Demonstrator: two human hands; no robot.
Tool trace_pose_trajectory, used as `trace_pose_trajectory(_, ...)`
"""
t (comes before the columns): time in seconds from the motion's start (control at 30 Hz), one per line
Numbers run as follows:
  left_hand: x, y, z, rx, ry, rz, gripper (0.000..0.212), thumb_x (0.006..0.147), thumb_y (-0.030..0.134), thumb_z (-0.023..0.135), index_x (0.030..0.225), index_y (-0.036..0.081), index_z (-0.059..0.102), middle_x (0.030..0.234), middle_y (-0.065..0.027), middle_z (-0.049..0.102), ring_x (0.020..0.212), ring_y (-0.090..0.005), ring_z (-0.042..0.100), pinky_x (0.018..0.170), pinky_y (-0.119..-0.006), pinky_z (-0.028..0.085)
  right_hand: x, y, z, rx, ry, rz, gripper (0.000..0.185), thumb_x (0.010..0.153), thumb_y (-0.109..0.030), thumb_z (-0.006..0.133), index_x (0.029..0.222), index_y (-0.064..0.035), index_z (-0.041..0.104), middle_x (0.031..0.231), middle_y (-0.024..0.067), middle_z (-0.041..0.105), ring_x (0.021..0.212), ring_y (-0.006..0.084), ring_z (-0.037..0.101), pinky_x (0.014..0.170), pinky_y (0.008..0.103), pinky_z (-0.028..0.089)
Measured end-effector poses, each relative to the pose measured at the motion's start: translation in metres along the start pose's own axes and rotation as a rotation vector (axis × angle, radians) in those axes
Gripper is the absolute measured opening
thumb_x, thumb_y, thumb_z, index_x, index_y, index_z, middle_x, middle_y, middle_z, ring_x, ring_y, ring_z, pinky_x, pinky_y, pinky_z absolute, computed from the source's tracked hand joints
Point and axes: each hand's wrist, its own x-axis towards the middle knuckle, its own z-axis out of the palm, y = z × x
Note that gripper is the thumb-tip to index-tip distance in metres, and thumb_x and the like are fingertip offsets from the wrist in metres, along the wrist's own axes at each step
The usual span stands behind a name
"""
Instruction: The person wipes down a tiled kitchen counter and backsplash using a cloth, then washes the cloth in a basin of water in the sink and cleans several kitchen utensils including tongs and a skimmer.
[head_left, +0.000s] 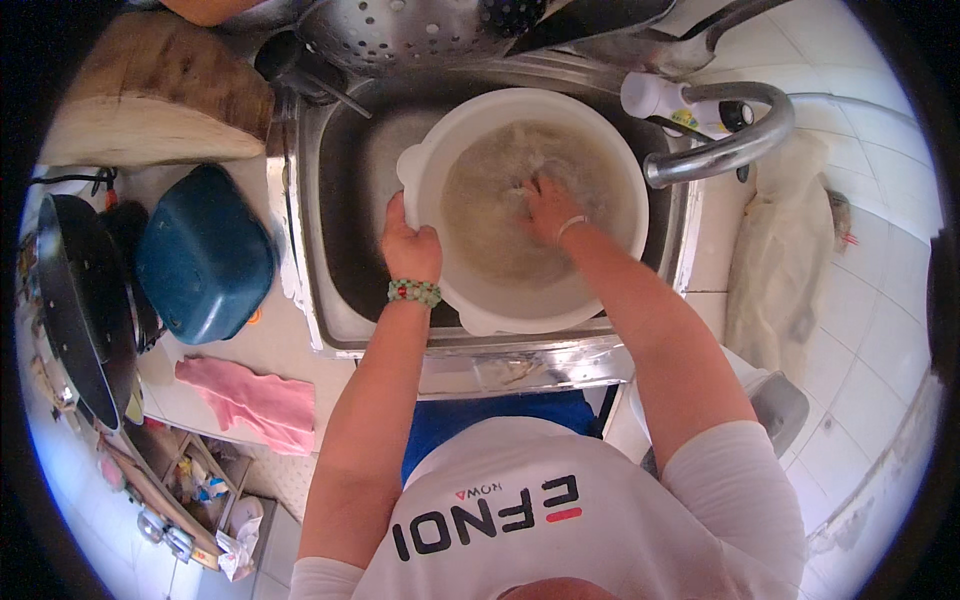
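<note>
A round white plastic basin rests in a stainless steel sink and contains cloudy, brownish water. My left hand grips the basin's left rim, with its thumb and a finger showing outside; green beaded bracelets circle the wrist. My right hand dips into the water near the middle of the basin, its fingertips partly under the surface. Pale, blurred shapes show around those fingers, and I cannot tell whether they hold anything. A curved metal faucet reaches over the sink's right edge, beside the basin.
Left of the sink are a thick wooden chopping block, an upturned blue plastic basin, a dark pan and a pink cloth. A perforated metal colander stands behind the sink. A pale plastic bag lies at right.
</note>
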Motion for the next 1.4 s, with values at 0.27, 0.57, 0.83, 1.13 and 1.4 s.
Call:
trace_pose_trajectory(0.27, -0.001, 0.01, -0.002, 0.087, -0.024, -0.056, 0.048, 0.064, -0.008, 0.041, 0.112, 0.001, 0.045, 0.097, -0.017, 0.057, 0.091, -0.0279, 0.057, 0.08, -0.032, 0.042, -0.023, -0.036, -0.013, -0.135, 0.032, -0.448, 0.037, 0.073, -0.012, 0.05, 0.11, -0.0137, 0.049, 0.116, 0.0133, 0.045, 0.108, 0.0298, 0.042, 0.085, 0.0417, 0.038)
trace_pose_trajectory(0.57, 0.013, 0.07, -0.076, 0.843, -0.406, 0.449, 0.052, 0.071, 0.013, 0.059, 0.118, 0.004, 0.04, 0.12, -0.0179, 0.041, 0.112, -0.0361, 0.038, 0.096, -0.043, 0.03, 0.002, -0.022, -0.064, 0.801, 0.819, 0.035, 0.04, 0.064, 0.004, 0.054, 0.103, -0.0042, 0.047, 0.107, 0.0162, 0.046, 0.101, 0.0343, 0.044, 0.085, 0.0393, 0.038)
trace_pose_trajectory(0.83, 0.031, 0.07, -0.135, 1.111, -0.695, 0.743, 0.039, 0.066, 0.021, 0.061, 0.102, 0.006, 0.056, 0.124, -0.0118, 0.039, 0.123, -0.0302, 0.025, 0.103, -0.044, 0.017, 0.047, -0.04, -0.108, -0.051, 1.161, 0.306, 0.042, 0.075, -0.025, 0.054, 0.107, 0.0012, 0.045, 0.116, 0.021, 0.04, 0.102, 0.0343, 0.042, 0.088, 0.0477, 0.03)
trace_pose_trajectory(1.13, 0.029, 0.053, -0.129, 1.025, -0.554, 0.774, 0.04, 0.063, 0.023, 0.061, 0.099, 0.005, 0.057, 0.119, -0.0127, 0.044, 0.122, -0.0324, 0.028, 0.1, -0.05, 0.019, 0.061, -0.094, -0.104, -0.06, 0.846, -0.231, 0.04, 0.078, -0.027, 0.048, 0.113, -0.0082, 0.047, 0.111, 0.0119, 0.046, 0.102, 0.0297, 0.042, 0.089, 0.0438, 0.031)
trace_pose_trajectory(1.4, 0.029, 0.05, -0.135, 1.056, -0.521, 0.758, 0.037, 0.065, 0.022, 0.061, 0.097, 0.004, 0.058, 0.116, -0.013, 0.046, 0.121, -0.0313, 0.028, 0.1, -0.049, 0.019, 0.044, -0.023, -0.106, -0.251, 0.769, -0.178, 0.046, 0.077, -0.023, 0.052, 0.122, -0.0191, 0.041, 0.11, 0.0067, 0.046, 0.099, 0.0258, 0.045, 0.085, 0.0419, 0.033)
